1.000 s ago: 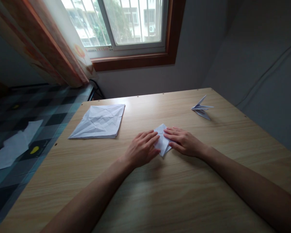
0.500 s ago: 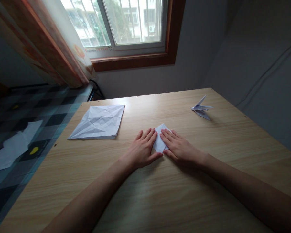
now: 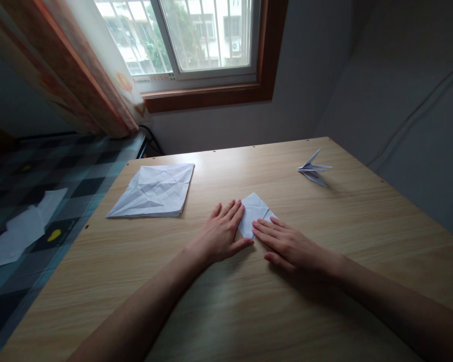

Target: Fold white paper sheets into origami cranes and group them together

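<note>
A small folded white paper (image 3: 255,211) lies flat near the middle of the wooden table (image 3: 324,221). My left hand (image 3: 221,234) rests palm down on its left edge, fingers stretched out and slightly spread. My right hand (image 3: 289,245) lies flat on the table too, fingers straight, with only the fingertips touching the paper's lower right corner. Neither hand holds anything.
A creased, unfolded stack of white sheets (image 3: 154,189) lies at the table's left. A finished folded paper figure (image 3: 313,170) sits at the far right. Left of the table is a bed with a checked cover (image 3: 41,201) and loose white paper (image 3: 20,231). A window is behind.
My right hand has slid back toward me and to the right, uncovering more of the folded paper. My left hand has stayed in place.
</note>
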The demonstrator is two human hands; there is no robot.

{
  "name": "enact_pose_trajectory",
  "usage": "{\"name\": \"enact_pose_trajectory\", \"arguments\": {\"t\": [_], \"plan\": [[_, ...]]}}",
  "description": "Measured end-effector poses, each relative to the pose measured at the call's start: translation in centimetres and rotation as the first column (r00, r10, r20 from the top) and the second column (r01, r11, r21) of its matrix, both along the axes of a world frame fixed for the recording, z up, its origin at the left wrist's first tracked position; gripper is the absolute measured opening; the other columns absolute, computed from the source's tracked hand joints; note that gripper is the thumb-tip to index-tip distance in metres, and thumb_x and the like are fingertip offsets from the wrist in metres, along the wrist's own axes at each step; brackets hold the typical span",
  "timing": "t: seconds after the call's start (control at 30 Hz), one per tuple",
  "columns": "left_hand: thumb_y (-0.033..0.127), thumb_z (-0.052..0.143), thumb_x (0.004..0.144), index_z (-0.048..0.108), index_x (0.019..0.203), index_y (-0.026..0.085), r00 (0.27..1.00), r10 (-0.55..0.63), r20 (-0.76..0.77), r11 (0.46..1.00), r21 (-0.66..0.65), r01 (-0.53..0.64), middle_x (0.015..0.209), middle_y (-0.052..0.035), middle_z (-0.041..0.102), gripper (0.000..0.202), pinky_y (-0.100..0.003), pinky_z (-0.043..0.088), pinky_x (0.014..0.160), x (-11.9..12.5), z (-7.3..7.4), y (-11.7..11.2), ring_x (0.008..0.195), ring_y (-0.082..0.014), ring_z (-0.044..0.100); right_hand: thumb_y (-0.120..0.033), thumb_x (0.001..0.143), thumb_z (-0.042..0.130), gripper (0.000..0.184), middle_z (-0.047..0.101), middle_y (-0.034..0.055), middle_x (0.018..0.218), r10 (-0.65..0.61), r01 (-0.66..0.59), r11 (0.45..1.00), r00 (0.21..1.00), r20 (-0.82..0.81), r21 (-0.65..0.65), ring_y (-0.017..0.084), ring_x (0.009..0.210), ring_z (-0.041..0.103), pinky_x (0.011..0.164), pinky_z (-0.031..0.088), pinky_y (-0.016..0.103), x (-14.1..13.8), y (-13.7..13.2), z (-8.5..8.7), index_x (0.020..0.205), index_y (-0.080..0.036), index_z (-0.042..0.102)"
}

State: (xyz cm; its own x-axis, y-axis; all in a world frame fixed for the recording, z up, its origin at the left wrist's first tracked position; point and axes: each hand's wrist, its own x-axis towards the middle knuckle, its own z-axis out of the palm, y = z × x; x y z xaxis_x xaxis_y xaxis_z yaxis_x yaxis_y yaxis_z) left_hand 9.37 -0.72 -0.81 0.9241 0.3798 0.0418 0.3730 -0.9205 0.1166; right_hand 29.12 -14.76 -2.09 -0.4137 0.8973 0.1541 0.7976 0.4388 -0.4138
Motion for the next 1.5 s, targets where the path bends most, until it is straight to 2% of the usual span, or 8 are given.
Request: {"name": "enact_pose_trajectory", "arguments": {"t": [0.17, 0.3, 0.43, 0.57, 0.9, 1.1, 1.37, 1.5], "plan": [[0.07, 0.037, 0.088, 0.031, 0.149, 0.011, 1.0, -0.009, -0.006, 1.0, -0.005, 0.009, 0.155, -0.0185, 0.029, 0.085, -0.051, 0.02, 0.117, -0.1, -0.2, 0.1, 0.145, -0.0324, 0.024, -0.03, 0.09, 0.055, 0.038, 0.052, 0.0161, 0.142, -0.197, 0.209, 0.978, 0.915, -0.353, -0.004, 0.028, 0.134, 0.045, 0.113, 0.032, 0.05, 0.6, 0.9, 0.2, 0.125, -0.017, 0.062], [0.07, 0.037, 0.089, 0.033, 0.149, 0.015, 1.0, -0.019, -0.011, 1.0, 0.002, 0.019, 0.155, -0.0166, 0.03, 0.082, -0.054, 0.021, 0.116, -0.1, -0.2, 0.2, 0.145, -0.0335, 0.023, -0.035, 0.082, 0.064, 0.036, 0.05, 0.0137, 0.142, -0.483, 0.474, 0.855, 0.582, -0.654, -0.209, 0.029, 0.13, 0.049, 0.107, 0.041, 0.047, 0.8, 2.0, 0.9, 0.115, -0.02, 0.065], [0.063, 0.042, 0.091, 0.042, 0.144, 0.024, 0.997, -0.067, 0.033, 0.998, 0.017, 0.066, 0.154, -0.0133, 0.034, 0.066, -0.056, 0.024, 0.113, -0.1, 0.0, 0.2, 0.143, -0.035, 0.028, -0.036, 0.075, 0.071, 0.041, 0.064, 0.0124, 0.117, -0.655, 0.395, 0.734, 0.198, -0.729, -0.552, 0.027, 0.105, 0.065, 0.093, 0.052, 0.045, 1.0, 2.5, 1.6, 0.111, -0.019, 0.06], [0.048, 0.052, 0.092, 0.055, 0.134, 0.025, 0.975, -0.157, 0.159, 0.987, 0.063, 0.149, 0.145, -0.0135, 0.047, 0.048, -0.055, 0.034, 0.108, -0.3, 0.0, 0.2, 0.134, -0.0343, 0.04, -0.032, 0.073, 0.072, 0.041, 0.064, 0.0121, 0.115, -0.678, 0.331, 0.688, -0.023, -0.735, -0.646, 0.024, 0.091, 0.068, 0.081, 0.058, 0.04, 1.1, 2.6, 1.8, 0.109, -0.021, 0.056], [0.037, 0.055, 0.092, 0.056, 0.124, 0.018, 0.865, -0.245, 0.438, 0.968, 0.056, 0.245, 0.115, -0.0114, 0.068, 0.038, -0.037, 0.053, 0.089, -0.2, 0.0, -0.4, 0.104, -0.0234, 0.066, -0.043, 0.078, 0.07, 0.059, 0.071, 0.0117, 0.106, -0.58, 0.166, 0.806, 0.026, -0.814, -0.569, 0.018, 0.071, 0.068, 0.063, 0.054, 0.031, -1.9, 2.5, 1.1, 0.127, -0.016, 0.051], [0.04, 0.059, 0.089, 0.042, 0.139, 0.017, 0.876, -0.121, 0.467, 0.991, 0.007, 0.133, 0.136, -0.017, 0.055, 0.058, -0.042, 0.052, 0.096, -0.2, -0.7, -0.4, 0.117, -0.0281, 0.06, -0.039, 0.076, 0.073, 0.058, 0.07, 0.0119, 0.113, -0.488, 0.111, 0.872, 0.121, -0.864, -0.477, 0.026, 0.108, 0.065, 0.091, 0.053, 0.041, -3.6, 2.9, 0.9, 0.125, -0.019, 0.049], [0.01, 0.048, 0.085, 0.057, 0.125, 0.016, 0.941, -0.068, 0.333, 0.997, 0.055, 0.052, 0.125, -0.01, 0.064, 0.042, -0.04, 0.053, 0.089, 0.1, -0.5, -0.7, 0.097, -0.0237, 0.06, -0.036, 0.076, 0.071, 0.042, 0.07, 0.0086, 0.106, -0.496, 0.158, 0.851, -0.073, -0.865, -0.501, 0.024, 0.093, 0.07, 0.094, 0.052, 0.05, -3.6, 4.8, -0.2, 0.11, -0.022, 0.05], [0.016, 0.047, 0.093, 0.061, 0.12, 0.018, 0.915, -0.058, 0.4, 0.995, 0.101, 0.019, 0.114, -0.0082, 0.07, 0.03, -0.036, 0.053, 0.08, -0.1, -0.3, -0.6, 0.087, -0.0204, 0.062, -0.038, 0.076, 0.072, 0.043, 0.067, 0.0097, 0.109, -0.48, 0.243, 0.845, -0.05, -0.876, -0.477, 0.025, 0.095, 0.07, 0.093, 0.052, 0.049, -3.1, 4.7, -0.5, 0.11, -0.023, 0.049]]}}
